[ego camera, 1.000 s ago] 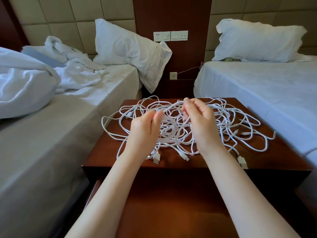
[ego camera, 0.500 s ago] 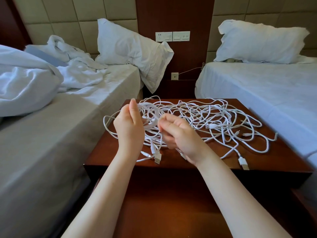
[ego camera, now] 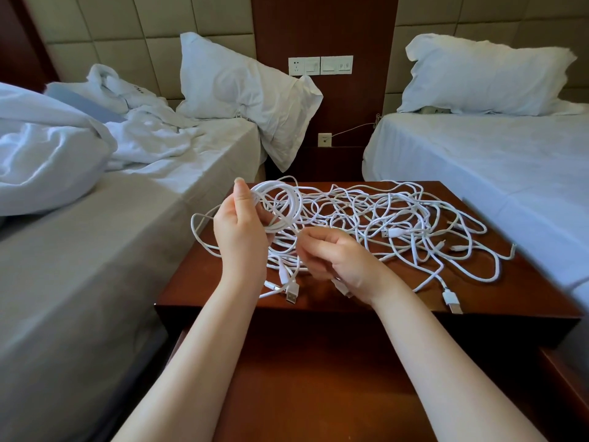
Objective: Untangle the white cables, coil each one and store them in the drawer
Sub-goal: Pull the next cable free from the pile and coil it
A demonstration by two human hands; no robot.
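**Left hand** (ego camera: 242, 228): raised over the 9 o'clock side of the tabletop (ego camera: 526, 282). Your thumb and fingers are closed round a part-made coil (ego camera: 282, 199) of several loops. You grip it at its lower-left rim, and the loops stand up toward 12 o'clock.

**USB plug** (ego camera: 291, 293): flat on the wood at 7 o'clock, near the front edge. Its tail runs up under your left hand; which cable it ends cannot be told.

**Right hand** (ego camera: 334, 260): at 6 o'clock with the fingers curled. Thumb and forefinger pinch a single strand just beside the coil.

**White cables** (ego camera: 398, 218): a loose tangle on the tabletop from centre to 3 o'clock, with many crossings and small connectors scattered among them. A second plug (ego camera: 451, 301) lies at 5 o'clock on the front edge.

**Drawer** (ego camera: 318, 378): the wooden surface below the front edge, between your forearms, looks like the pulled-out drawer. The storing step is not yet begun.

**Handling (judged)**
- The cord is probably light, limp and smooth-jacketed.
- The loops are likely to spring open if your grip slackens, so keep your left pinch across every turn.
- Feed the strand through your right fingers rather than hauling it. A tug probably tightens the crossings and drags the whole pile.
- Take hold on the jacket close to the coil, never by the plugs. The connector joints are probably the weak point.
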